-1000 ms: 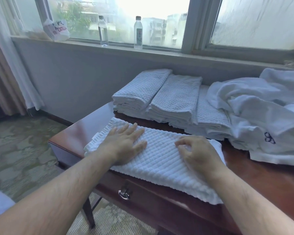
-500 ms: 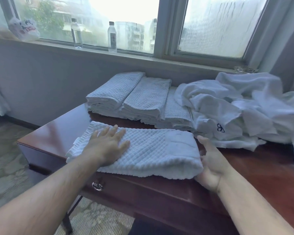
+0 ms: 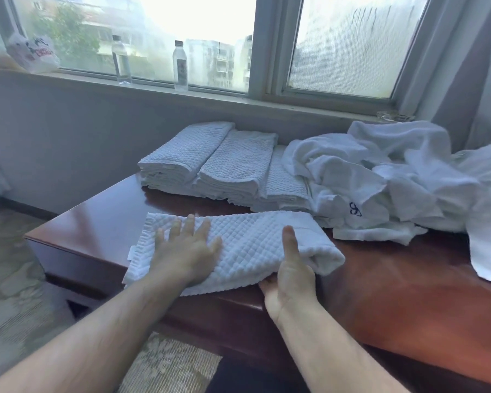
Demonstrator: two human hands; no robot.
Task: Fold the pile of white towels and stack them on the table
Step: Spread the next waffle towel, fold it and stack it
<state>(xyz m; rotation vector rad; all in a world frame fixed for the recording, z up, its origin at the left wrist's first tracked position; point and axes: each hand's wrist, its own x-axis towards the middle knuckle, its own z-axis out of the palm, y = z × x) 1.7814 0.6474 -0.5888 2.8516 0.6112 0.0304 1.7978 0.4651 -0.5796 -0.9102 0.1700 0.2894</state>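
The right hand point(image 3: 291, 275) has its fingers tucked under the waffle towel point(image 3: 238, 245), out of sight, with only the thumb showing on top. The unfolded pile point(image 3: 394, 180) runs off the right edge and covers the right end of the folded stacks point(image 3: 227, 165). The bottle point(image 3: 180, 65) labels are too small to read.

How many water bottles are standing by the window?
2. One water bottle stands on the windowsill towards the left, and the other bottle stands a little to its right, nearer the window frame. None looks hidden, though the sill's far left runs out of view.
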